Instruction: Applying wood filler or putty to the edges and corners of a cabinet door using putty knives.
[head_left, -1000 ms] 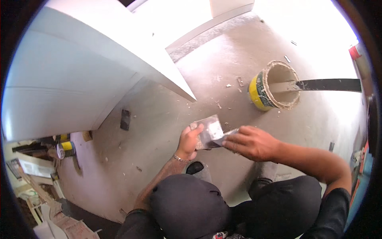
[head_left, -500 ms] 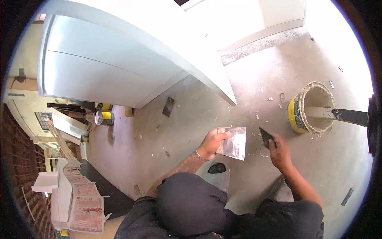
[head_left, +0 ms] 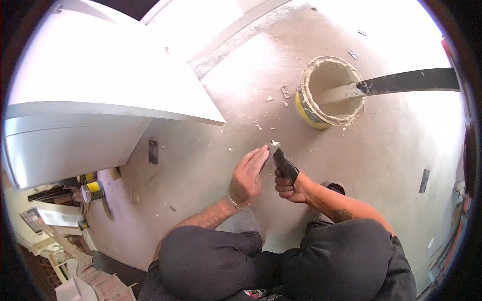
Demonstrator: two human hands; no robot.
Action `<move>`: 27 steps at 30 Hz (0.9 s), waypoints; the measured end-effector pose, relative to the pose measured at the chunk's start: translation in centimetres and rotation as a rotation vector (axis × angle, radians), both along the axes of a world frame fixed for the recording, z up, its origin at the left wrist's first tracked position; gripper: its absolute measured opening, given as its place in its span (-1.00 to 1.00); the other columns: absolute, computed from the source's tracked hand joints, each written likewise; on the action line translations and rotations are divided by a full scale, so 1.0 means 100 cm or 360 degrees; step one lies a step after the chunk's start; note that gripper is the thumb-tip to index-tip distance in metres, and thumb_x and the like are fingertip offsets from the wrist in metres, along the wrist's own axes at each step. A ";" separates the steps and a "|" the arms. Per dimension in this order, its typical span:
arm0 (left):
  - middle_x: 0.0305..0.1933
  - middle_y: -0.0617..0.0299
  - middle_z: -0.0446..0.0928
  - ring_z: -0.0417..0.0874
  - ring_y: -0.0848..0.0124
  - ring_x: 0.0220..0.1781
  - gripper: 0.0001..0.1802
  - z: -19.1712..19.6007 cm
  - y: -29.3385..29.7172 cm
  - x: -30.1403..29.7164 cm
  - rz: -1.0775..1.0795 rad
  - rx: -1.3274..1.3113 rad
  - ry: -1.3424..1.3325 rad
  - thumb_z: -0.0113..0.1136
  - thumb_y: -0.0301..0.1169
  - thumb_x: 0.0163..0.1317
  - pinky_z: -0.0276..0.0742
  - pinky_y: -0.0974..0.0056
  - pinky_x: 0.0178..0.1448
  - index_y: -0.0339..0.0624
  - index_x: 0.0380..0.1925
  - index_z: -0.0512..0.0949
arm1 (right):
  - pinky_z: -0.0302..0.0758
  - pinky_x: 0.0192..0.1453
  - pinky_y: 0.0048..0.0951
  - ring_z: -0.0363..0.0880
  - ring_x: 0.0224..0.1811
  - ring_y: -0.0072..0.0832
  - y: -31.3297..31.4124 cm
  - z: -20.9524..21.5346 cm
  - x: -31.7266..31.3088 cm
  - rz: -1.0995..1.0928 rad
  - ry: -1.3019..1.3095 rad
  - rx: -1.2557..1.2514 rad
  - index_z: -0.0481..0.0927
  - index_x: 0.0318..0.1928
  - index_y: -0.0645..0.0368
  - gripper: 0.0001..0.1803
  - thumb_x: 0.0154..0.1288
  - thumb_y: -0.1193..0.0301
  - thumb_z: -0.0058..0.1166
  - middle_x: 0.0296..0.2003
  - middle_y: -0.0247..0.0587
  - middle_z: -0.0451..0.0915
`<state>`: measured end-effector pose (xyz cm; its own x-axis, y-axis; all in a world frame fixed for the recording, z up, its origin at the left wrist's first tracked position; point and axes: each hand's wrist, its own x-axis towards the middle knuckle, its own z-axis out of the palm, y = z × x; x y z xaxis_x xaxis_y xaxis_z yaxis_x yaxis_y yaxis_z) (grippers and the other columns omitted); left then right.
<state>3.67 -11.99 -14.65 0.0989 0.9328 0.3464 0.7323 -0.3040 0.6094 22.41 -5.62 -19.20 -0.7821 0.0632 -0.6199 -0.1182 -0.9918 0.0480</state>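
My left hand (head_left: 246,176), with a bracelet at the wrist, grips a metal scraper plate (head_left: 271,150) turned nearly edge-on, its face mostly hidden by the fingers. Close beside it, my right hand (head_left: 292,186) is wrapped round a dark flat scraper (head_left: 284,164). The tips of the two tools meet, and a small dab of white putty (head_left: 274,143) shows there. Both hands are above the floor, in front of my bent knees.
A yellow and dark bucket (head_left: 312,116) with a putty-crusted rim stands ahead on the right, a dark-handled tool (head_left: 406,80) in it. A large white panel (head_left: 100,65) fills the upper left. A dark strip (head_left: 153,151) and putty scraps lie on the floor.
My hands have come together, and the metal scraper has turned from face-up to nearly edge-on against the dark one. The whole view has shifted, placing the bucket further left and higher.
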 end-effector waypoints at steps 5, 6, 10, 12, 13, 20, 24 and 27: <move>0.24 -0.24 0.51 0.56 -0.14 0.24 -0.48 -0.010 -0.005 0.006 0.0730 -0.0968 -0.0632 0.04 -0.67 0.22 0.49 0.01 0.30 -0.49 0.23 0.41 | -0.06 -0.71 -0.58 0.07 -0.75 -0.67 -0.010 0.031 0.000 0.0303 -0.0695 0.0397 0.34 -0.50 -0.12 -0.48 0.38 -0.19 0.09 -0.72 -0.57 0.19; 0.23 -0.27 0.50 0.57 -0.14 0.22 -0.48 -0.009 -0.008 0.004 0.0522 -0.0543 -0.0496 0.04 -0.68 0.24 0.51 0.03 0.28 -0.50 0.25 0.39 | -0.07 -0.71 -0.54 0.07 -0.75 -0.64 -0.010 0.025 0.001 0.0231 -0.0538 0.0108 0.31 -0.52 -0.13 -0.44 0.32 -0.25 0.12 -0.73 -0.57 0.13; 0.23 -0.31 0.48 0.58 -0.11 0.22 -0.49 -0.007 -0.016 0.003 -0.0304 0.0236 -0.0025 0.00 -0.62 0.34 0.54 0.11 0.25 -0.51 0.30 0.33 | -0.09 -0.69 -0.54 0.04 -0.75 -0.64 0.001 0.009 -0.014 -0.0073 -0.0432 -0.0070 0.28 -0.56 -0.16 -0.41 0.29 -0.29 0.11 -0.73 -0.57 0.12; 0.24 -0.30 0.48 0.57 -0.11 0.23 -0.49 -0.013 -0.016 0.001 -0.0009 0.0084 -0.0014 0.00 -0.62 0.34 0.53 0.11 0.27 -0.52 0.30 0.33 | -0.08 -0.69 -0.55 0.04 -0.75 -0.64 -0.002 0.027 -0.023 0.0131 -0.0375 0.0048 0.31 -0.55 -0.15 -0.43 0.29 -0.27 0.13 -0.72 -0.58 0.13; 0.26 -0.29 0.48 0.57 -0.10 0.25 -0.48 -0.019 -0.012 0.000 0.0265 -0.0063 -0.0022 0.00 -0.62 0.33 0.52 0.11 0.29 -0.52 0.30 0.32 | -0.07 -0.68 -0.55 0.04 -0.75 -0.64 -0.004 0.029 -0.025 0.0314 -0.0333 0.0167 0.34 -0.54 -0.15 -0.44 0.29 -0.26 0.15 -0.72 -0.59 0.15; 0.28 -0.17 0.50 0.55 -0.12 0.25 -0.49 -0.007 -0.006 -0.031 0.0359 -0.0048 -0.0004 -0.01 -0.59 0.33 0.45 0.01 0.35 -0.43 0.30 0.38 | 0.51 -0.14 -0.33 0.53 -0.23 -0.48 0.016 -0.010 -0.014 -0.0331 -0.1077 0.0982 0.54 -0.01 0.20 -0.56 0.41 0.08 0.20 -0.19 -0.28 0.60; 0.29 -0.16 0.50 0.51 -0.16 0.28 -0.47 0.002 -0.032 -0.007 0.0003 -0.0116 0.0458 0.01 -0.62 0.26 0.43 -0.04 0.36 -0.47 0.28 0.39 | 0.49 -0.07 -0.36 0.49 -0.26 -0.52 0.027 0.017 -0.031 -0.0487 -0.1237 0.1597 0.55 -0.07 0.29 -0.67 0.52 0.21 0.06 -0.28 -0.15 0.61; 0.30 -0.13 0.49 0.50 -0.18 0.29 -0.44 -0.009 -0.034 -0.001 0.0058 -0.0252 0.0171 0.02 -0.64 0.19 0.42 -0.03 0.36 -0.45 0.25 0.42 | 0.49 -0.12 -0.31 0.51 -0.34 -0.44 0.023 0.038 -0.032 -0.0189 -0.1150 0.2032 0.59 -0.13 0.26 -0.70 0.54 0.24 0.03 -0.39 -0.02 0.58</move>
<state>3.53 -15.36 -15.53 0.0925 0.9785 0.1843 0.8046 -0.1825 0.5651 19.22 -3.31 -15.37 -0.2848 0.8960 -0.3408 0.1828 -0.2982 -0.9368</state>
